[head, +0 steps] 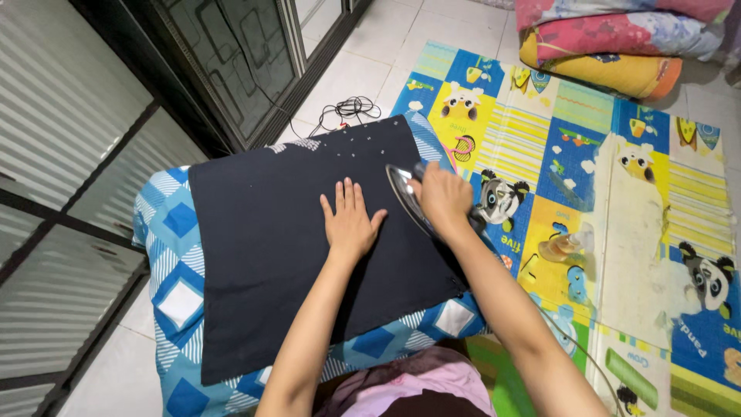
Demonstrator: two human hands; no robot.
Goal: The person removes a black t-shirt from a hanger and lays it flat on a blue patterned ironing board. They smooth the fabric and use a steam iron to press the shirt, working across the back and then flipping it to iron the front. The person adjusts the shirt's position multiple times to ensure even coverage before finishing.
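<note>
Head view, looking down, described from left to right. At far left, ribbed grey panels [54, 116] and a dark-framed glass door [231, 62] border a white tiled floor [363, 54]. A blue-and-white patterned cushion [174, 301] lies on the floor; a dark navy cloth [262, 247] is spread flat over it, covering most of its top. The left hand [349, 222] rests palm down on the cloth near its middle, fingers extended and slightly spread, gripping nothing. Just to its right, the right hand [441, 197] is closed around the handle of an iron [407, 202], which is tipped up on the cloth's right edge so that its shiny soleplate faces left. The two hands are close together but not touching. A black cord [349, 110] lies coiled on the tiles beyond the cloth's far edge. To the right, a colourful play mat [617, 154] with cartoon pandas covers the floor, and folded blankets [610, 38] are stacked at its far end. A small clear bottle [562, 247] lies on the mat.
</note>
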